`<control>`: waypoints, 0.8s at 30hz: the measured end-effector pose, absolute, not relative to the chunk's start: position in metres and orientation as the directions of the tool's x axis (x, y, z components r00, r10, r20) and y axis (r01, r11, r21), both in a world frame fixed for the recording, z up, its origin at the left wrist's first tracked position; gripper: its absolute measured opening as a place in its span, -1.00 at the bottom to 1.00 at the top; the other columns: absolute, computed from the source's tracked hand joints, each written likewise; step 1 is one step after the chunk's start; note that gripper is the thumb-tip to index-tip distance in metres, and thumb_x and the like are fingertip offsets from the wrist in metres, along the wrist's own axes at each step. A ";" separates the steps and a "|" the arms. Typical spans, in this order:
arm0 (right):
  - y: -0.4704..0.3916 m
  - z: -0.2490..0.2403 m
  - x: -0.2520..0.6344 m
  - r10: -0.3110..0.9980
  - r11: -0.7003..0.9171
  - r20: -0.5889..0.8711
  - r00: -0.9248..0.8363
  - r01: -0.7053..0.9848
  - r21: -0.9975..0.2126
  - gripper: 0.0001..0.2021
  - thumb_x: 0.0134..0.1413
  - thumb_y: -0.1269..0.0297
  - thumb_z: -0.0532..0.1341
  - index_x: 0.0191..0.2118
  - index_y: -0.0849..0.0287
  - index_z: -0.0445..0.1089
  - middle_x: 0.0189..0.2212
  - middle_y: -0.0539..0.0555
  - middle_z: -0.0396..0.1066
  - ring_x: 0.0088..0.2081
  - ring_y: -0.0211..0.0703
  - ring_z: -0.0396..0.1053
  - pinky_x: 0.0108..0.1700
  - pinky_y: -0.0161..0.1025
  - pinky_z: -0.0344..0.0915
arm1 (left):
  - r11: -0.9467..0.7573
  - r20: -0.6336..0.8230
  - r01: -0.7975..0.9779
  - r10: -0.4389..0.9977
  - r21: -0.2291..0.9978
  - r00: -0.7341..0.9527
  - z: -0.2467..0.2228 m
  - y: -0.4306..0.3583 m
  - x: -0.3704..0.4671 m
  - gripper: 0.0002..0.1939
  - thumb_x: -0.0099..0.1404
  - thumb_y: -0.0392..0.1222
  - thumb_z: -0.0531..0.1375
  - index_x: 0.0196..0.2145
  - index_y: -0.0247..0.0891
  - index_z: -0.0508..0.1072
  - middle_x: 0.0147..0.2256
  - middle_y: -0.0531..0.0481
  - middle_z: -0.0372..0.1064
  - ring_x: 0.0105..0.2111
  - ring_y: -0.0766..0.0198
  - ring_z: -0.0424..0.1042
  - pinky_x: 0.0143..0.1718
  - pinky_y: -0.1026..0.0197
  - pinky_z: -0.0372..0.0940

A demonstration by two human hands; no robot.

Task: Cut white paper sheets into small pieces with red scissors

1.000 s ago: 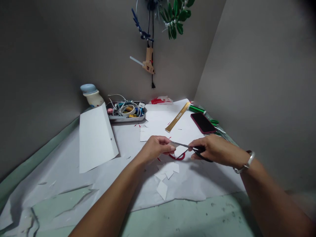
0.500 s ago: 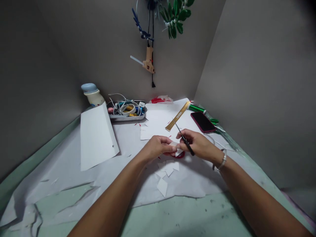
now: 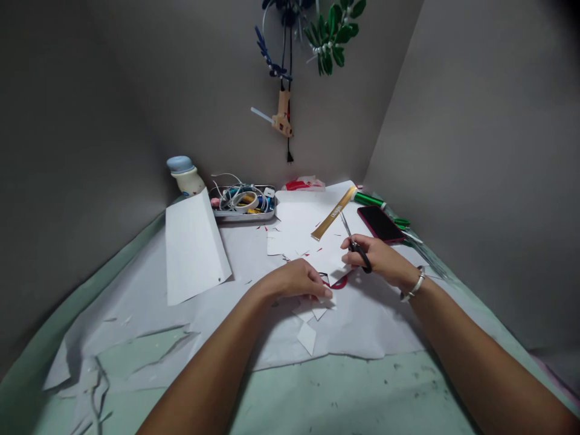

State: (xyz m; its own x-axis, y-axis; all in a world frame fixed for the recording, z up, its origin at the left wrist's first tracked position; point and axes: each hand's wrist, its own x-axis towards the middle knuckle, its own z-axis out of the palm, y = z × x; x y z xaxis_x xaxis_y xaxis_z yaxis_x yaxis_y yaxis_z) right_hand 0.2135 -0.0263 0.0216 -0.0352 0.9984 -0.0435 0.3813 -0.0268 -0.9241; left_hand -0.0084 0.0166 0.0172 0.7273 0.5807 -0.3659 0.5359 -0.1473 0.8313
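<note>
Black-handled scissors (image 3: 361, 256) are in my right hand (image 3: 378, 258), their blades pointing up and away over the white sheets. A white paper piece (image 3: 338, 272) lies by the fingertips of that hand, partly over a red ring-shaped item (image 3: 341, 283). My left hand (image 3: 301, 280) is lowered over the small cut paper pieces, thumb and fingers drawn together; what they hold, if anything, is hidden. Below it lies a white diamond-shaped piece (image 3: 307, 338). A gold strip (image 3: 334, 214) rests on the large white sheet (image 3: 294, 208).
A metal tray (image 3: 244, 217) of tapes and cords stands at the back, beside a blue-lidded jar (image 3: 186, 175). Folded white card (image 3: 194, 251) leans at left. A phone (image 3: 380, 223) lies at right. A glue gun (image 3: 283, 115) hangs on the wall.
My left hand has left the paper piece near my right hand and moved down to the small cut pieces. The scissors have turned slightly in my right hand. The camera view has shifted.
</note>
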 end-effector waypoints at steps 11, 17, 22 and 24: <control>-0.010 -0.029 0.199 0.935 0.114 0.153 0.320 0.139 -0.984 -0.68 -0.16 0.20 0.25 -0.21 0.17 0.30 -0.58 -0.09 0.28 -0.52 -0.27 0.24 -0.48 -0.32 0.14 | -0.257 0.095 0.653 0.957 0.712 0.273 -0.011 0.022 0.007 -0.50 -0.12 0.13 0.33 -0.25 -0.21 0.50 -0.37 -0.08 0.39 -0.38 0.12 0.36 -0.38 0.18 0.14; -0.011 -0.026 0.201 0.938 0.132 0.175 0.300 0.157 -0.979 -0.73 -0.12 0.26 0.24 -0.23 0.16 0.30 -0.58 -0.10 0.27 -0.52 -0.29 0.20 -0.48 -0.34 0.12 | -0.282 0.154 0.689 0.958 0.668 0.242 -0.024 0.020 0.014 -0.49 -0.18 0.07 0.37 -0.29 -0.23 0.42 -0.25 -0.13 0.30 -0.21 0.01 0.34 -0.28 0.16 0.15; -0.012 -0.024 0.199 0.898 0.192 0.247 0.365 0.180 -0.965 -0.72 -0.11 0.24 0.22 -0.20 0.15 0.28 -0.54 -0.11 0.25 -0.53 -0.31 0.18 -0.49 -0.34 0.13 | -0.261 0.168 0.610 0.964 0.748 0.206 -0.025 0.024 0.013 -0.53 -0.12 -0.07 0.36 -0.24 -0.19 0.33 -0.29 -0.02 0.32 -0.32 0.17 0.32 -0.32 0.21 0.14; -0.012 -0.024 0.198 0.869 0.224 0.291 0.401 0.206 -0.953 -0.75 -0.10 0.25 0.21 -0.22 0.14 0.28 -0.53 -0.11 0.23 -0.52 -0.31 0.17 -0.47 -0.34 0.13 | -0.198 0.143 0.505 0.979 0.840 0.147 -0.024 0.027 0.013 -0.62 -0.02 -0.16 0.30 -0.23 -0.19 0.31 -0.35 0.04 0.32 -0.41 0.26 0.30 -0.35 0.23 0.15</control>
State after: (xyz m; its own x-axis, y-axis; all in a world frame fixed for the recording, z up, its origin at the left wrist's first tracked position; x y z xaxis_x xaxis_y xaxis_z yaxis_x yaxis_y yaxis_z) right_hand 0.1979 -0.0122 -0.0240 0.4008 0.8686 0.2912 0.2056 0.2245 -0.9525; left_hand 0.0134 0.0266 -0.0238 0.1471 0.9788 0.1425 0.5049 -0.1982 0.8401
